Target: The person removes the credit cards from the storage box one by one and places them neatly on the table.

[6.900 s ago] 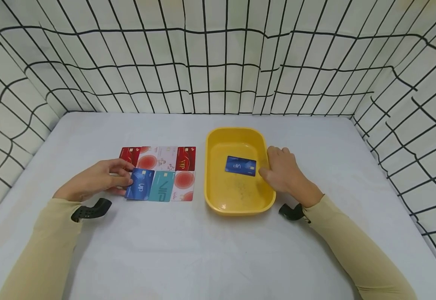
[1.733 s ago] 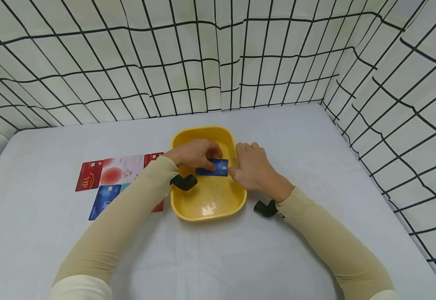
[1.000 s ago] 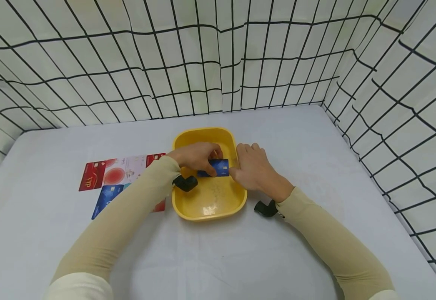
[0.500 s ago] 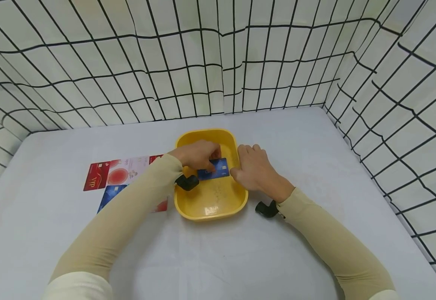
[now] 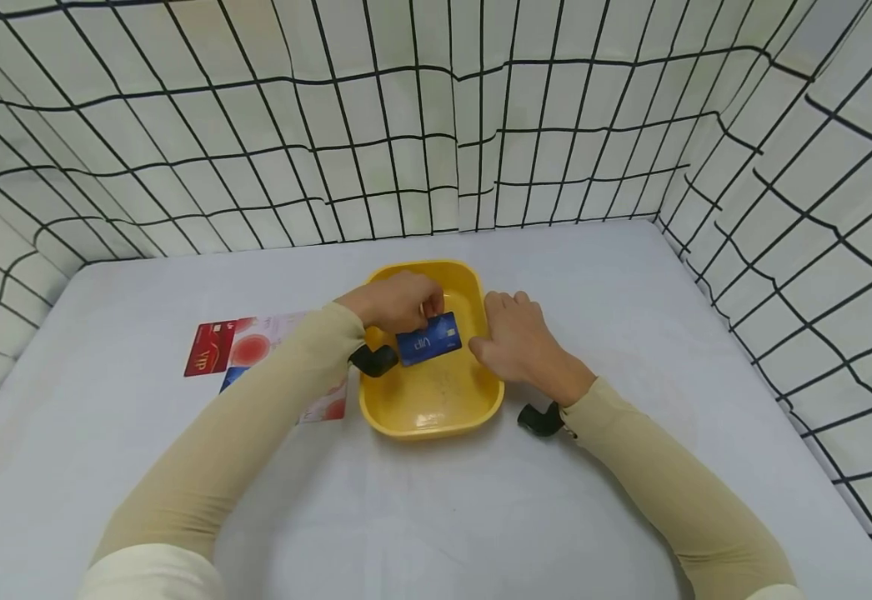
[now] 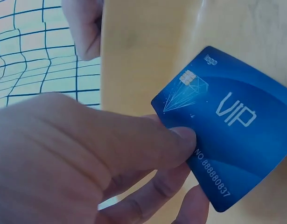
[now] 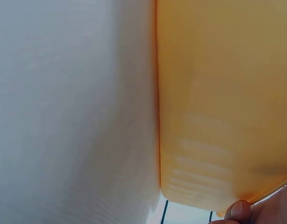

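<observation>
My left hand (image 5: pixel 398 302) reaches into the yellow plastic tray (image 5: pixel 436 408) and pinches a blue VIP card (image 5: pixel 430 340) at one edge. In the left wrist view the thumb lies on the printed face of that card (image 6: pixel 243 121), fingers behind it; its chip, lettering and number show. The card is slanted over the tray floor; whether it touches the floor I cannot tell. At the tray's right side, my right hand (image 5: pixel 522 346) grips the rim. The right wrist view shows the tray's outer wall (image 7: pixel 213 112) and some right-hand fingers (image 7: pixel 239 211).
Left of the tray, cards lie in two rows on the white cloth: a red VIP card (image 5: pixel 209 348), a pink-and-white card (image 5: pixel 250 350), a blue card (image 5: pixel 232 377) and others partly hidden by the left sleeve (image 5: pixel 256 417). Black wire grid (image 5: pixel 346 196) encloses the table's back and sides.
From the laid-out cards, my left hand has moved right into the tray and taken hold of the blue card there. Lately that card has tilted, baring more of its face. The right hand stays on the rim.
</observation>
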A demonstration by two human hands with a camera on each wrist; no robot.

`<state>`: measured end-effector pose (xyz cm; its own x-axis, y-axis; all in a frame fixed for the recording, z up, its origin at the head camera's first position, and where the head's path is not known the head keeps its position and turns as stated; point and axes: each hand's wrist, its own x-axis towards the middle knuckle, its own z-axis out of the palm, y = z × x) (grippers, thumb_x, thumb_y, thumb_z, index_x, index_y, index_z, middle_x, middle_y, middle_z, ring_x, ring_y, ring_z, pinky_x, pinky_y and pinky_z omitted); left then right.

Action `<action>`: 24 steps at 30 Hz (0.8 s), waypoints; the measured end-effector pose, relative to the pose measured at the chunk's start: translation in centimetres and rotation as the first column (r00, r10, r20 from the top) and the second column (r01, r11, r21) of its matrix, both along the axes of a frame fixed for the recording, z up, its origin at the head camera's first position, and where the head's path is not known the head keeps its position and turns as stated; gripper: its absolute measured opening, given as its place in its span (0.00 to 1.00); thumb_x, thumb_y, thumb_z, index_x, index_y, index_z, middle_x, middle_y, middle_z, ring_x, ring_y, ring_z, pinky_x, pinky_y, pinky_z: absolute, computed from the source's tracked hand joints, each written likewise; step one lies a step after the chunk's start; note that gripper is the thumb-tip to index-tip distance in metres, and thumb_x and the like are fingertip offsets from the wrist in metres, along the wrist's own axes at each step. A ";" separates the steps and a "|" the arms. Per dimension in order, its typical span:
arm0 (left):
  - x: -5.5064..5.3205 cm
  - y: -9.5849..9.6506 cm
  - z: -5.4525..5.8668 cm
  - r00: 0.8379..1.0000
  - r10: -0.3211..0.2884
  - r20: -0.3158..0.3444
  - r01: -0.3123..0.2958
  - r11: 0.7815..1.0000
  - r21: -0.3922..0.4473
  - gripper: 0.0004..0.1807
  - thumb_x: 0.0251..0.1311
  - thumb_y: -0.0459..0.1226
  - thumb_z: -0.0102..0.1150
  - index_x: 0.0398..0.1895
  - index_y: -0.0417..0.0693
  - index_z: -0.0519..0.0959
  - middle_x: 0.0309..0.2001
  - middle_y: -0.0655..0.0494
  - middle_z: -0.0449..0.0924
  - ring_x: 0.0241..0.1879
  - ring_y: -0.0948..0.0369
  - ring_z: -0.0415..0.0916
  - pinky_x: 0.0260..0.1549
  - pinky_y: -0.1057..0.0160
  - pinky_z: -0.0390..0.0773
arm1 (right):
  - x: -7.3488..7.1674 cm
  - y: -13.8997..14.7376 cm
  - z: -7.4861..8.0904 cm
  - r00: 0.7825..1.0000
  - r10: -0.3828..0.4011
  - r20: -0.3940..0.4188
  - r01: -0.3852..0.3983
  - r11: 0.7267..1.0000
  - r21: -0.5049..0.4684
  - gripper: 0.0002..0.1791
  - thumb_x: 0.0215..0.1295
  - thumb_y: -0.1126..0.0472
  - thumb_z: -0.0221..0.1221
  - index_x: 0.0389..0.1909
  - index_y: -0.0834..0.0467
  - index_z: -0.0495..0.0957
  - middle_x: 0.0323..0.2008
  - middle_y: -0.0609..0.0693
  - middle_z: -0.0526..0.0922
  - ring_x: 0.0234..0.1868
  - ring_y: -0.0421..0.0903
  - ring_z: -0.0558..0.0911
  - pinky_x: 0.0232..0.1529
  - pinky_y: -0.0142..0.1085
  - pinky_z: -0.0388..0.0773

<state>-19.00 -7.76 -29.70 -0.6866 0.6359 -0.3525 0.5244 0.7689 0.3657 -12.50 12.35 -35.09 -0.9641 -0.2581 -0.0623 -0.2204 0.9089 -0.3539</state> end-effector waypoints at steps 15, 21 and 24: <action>1.4 -0.7 1.7 0.997 -0.042 -0.065 0.043 0.999 0.021 0.17 0.66 0.26 0.52 0.55 0.42 0.80 0.52 0.48 0.85 0.50 0.53 0.80 0.59 0.56 0.82 | 0.0 -0.3 0.3 1.000 0.000 0.027 -0.001 1.000 0.019 0.18 0.68 0.48 0.52 0.46 0.59 0.68 0.37 0.54 0.71 0.43 0.55 0.65 0.44 0.44 0.59; 2.1 -1.4 2.4 0.998 -0.003 -0.056 0.007 0.998 0.067 0.16 0.68 0.27 0.52 0.56 0.42 0.80 0.52 0.48 0.84 0.49 0.54 0.80 0.54 0.58 0.84 | 0.0 -0.3 0.4 0.999 -0.006 0.039 0.005 1.000 0.023 0.19 0.67 0.48 0.52 0.47 0.60 0.68 0.38 0.55 0.71 0.44 0.55 0.66 0.46 0.44 0.59; 2.6 -1.9 2.9 0.998 0.029 -0.048 -0.025 0.996 0.083 0.15 0.70 0.27 0.53 0.56 0.43 0.79 0.52 0.48 0.84 0.49 0.54 0.80 0.53 0.59 0.85 | 0.0 -0.3 0.4 0.999 -0.004 0.037 0.003 1.000 0.025 0.20 0.67 0.49 0.52 0.48 0.61 0.68 0.39 0.55 0.72 0.44 0.55 0.66 0.46 0.45 0.60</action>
